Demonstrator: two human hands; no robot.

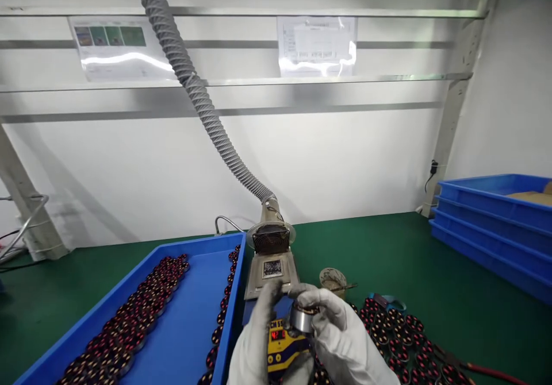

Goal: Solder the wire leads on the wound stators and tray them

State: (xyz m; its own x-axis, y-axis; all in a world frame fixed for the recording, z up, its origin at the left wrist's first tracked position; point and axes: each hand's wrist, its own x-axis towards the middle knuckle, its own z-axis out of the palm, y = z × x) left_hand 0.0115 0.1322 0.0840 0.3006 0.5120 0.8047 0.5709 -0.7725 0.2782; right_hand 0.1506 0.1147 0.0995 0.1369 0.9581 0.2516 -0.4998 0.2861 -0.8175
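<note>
My right hand, in a whitish glove, has its fingers closed around a short silver metal cylinder with copper-coloured winding at its top, apparently a small motor part. My left hand, also gloved and with a dirty fingertip, is raised just left of the cylinder, fingers stretched up and thumb apart. No part shows between its fingers. Behind and between the hands is a yellow and blue heating unit with a red digital display. Its steel top has a square opening with dark, shiny contents.
A blue tray at left holds many round coil parts. More coil parts lie at right, near red-handled pliers. A round tin stands behind. A grey exhaust hose descends. Stacked blue trays stand far right.
</note>
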